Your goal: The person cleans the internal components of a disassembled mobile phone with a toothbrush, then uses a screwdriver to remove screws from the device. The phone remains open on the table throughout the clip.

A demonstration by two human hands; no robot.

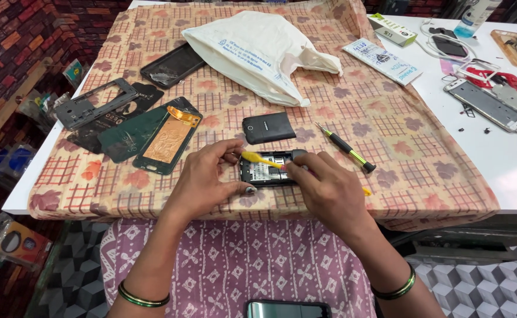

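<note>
At the far left of the desk (506,171), on its checked cloth cover (388,147), lies a grey phone mid-frame (93,104); just beside it rest dark back covers (120,126) and a display panel with a copper-coloured back and an orange flex strip (167,138); behind these sits a black phone screen (172,65); the left hand (208,176) grips the left end of a small opened phone (265,172) near the front edge of the desk, thumb below and fingers curled over its upper edge, so it is closed on the phone; a yellow plastic pry tool (261,159) lies slantwise across the phone's exposed inside; the right hand (329,191) presses on the phone's right end, fingers bent close together on it and by the tool's end, though whether it pinches the tool cannot be told; just behind the phone rests its black back cover (268,128); farther back lies a white plastic bag (258,50); to the right a screwdriver with a black and green handle (348,148) lies on the cloth, well apart from the hands; at the far right, on bare white desk, sit a silver phone frame (487,105) and a red tool (494,76)
</note>
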